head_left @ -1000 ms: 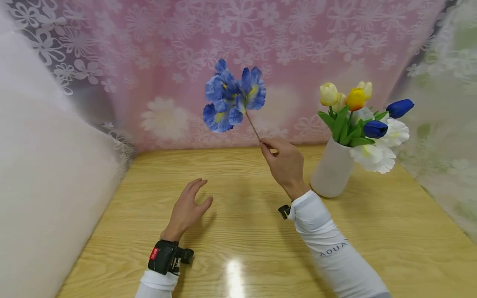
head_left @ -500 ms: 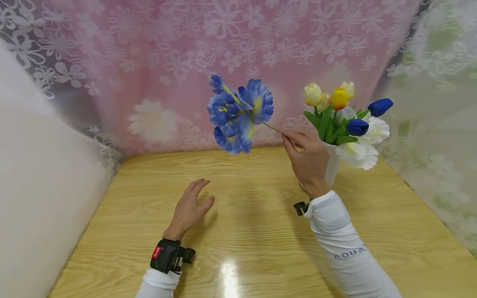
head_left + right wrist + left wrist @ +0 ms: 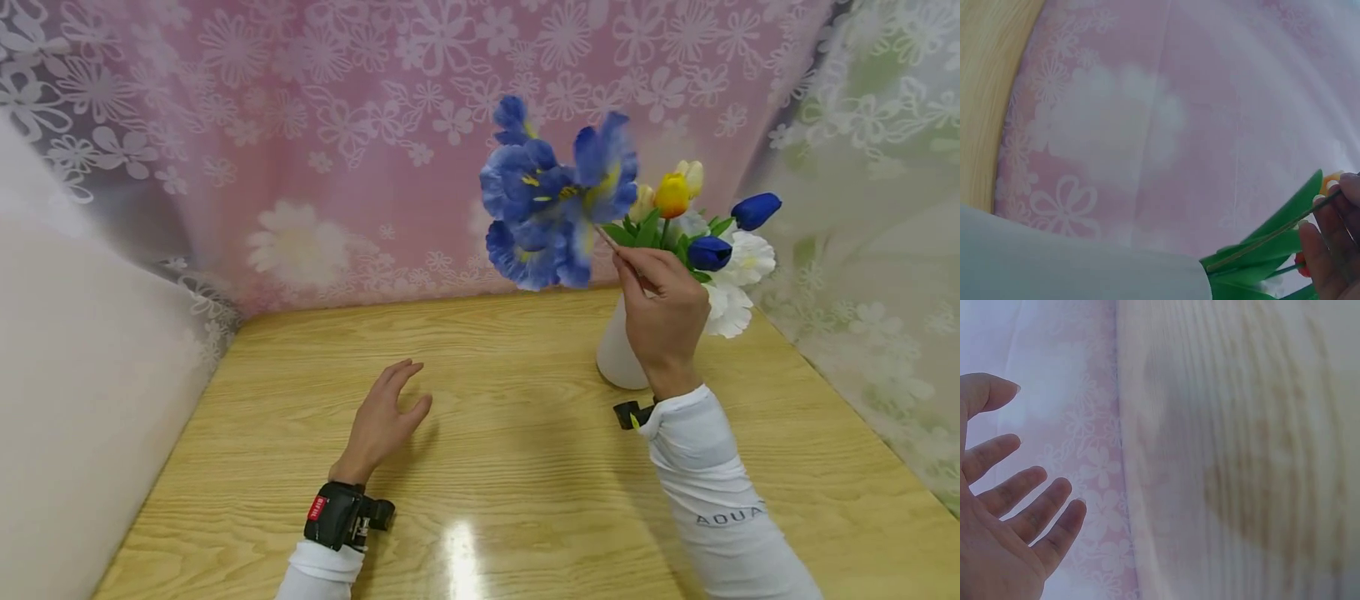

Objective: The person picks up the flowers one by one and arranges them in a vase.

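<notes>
My right hand pinches the stem of a blue artificial iris between thumb and fingers. Its ruffled blooms with yellow centres lean left of the hand. Behind that hand, partly hidden by it, stands a white vase with an arrangement in it. In the right wrist view the thin stem runs from the fingers down to the mouth of the vase, among green leaves. My left hand holds nothing, its fingers spread apart over the wooden table.
The vase holds a yellow-orange tulip, cream tulips, blue tulips and white ruffled flowers. It stands at the right back of the wooden table. A pink floral curtain hangs behind, with pale sheets at both sides.
My right hand has moved right with the iris, in front of the vase, and the blooms now overlap some of the tulips. The view has shifted slightly. My left hand has barely moved.
</notes>
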Motion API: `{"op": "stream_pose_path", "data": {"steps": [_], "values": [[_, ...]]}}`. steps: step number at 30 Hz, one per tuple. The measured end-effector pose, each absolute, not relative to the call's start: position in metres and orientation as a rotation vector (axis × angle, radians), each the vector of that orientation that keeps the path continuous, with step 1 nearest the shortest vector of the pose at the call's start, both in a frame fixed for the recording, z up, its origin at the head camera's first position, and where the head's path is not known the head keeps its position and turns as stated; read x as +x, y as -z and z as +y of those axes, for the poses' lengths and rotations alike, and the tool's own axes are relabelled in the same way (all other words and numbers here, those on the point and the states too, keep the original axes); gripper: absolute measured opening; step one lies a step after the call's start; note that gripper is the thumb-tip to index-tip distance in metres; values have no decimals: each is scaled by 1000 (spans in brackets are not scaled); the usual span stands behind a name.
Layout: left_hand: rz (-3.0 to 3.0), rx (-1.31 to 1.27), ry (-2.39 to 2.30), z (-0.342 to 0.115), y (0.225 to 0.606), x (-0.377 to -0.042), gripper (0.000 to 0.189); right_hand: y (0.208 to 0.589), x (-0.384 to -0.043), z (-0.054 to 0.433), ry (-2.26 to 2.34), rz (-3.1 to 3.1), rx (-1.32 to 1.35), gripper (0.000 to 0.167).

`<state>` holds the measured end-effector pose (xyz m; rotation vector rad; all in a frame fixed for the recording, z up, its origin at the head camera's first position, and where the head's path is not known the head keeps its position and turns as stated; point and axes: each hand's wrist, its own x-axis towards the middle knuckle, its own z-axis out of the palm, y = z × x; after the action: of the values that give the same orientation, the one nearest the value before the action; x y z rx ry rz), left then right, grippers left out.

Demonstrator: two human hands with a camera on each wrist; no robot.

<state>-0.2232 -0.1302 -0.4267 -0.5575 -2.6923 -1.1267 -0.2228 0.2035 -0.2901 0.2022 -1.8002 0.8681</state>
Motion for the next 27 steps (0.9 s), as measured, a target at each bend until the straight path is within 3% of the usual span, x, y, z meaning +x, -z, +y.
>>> {"op": "stream_pose_path", "data": {"steps": [27], "values": [[-2699,-565,1146,-128,431,-226,49,288,-220,230,-867,-1976,-33,23]]}}
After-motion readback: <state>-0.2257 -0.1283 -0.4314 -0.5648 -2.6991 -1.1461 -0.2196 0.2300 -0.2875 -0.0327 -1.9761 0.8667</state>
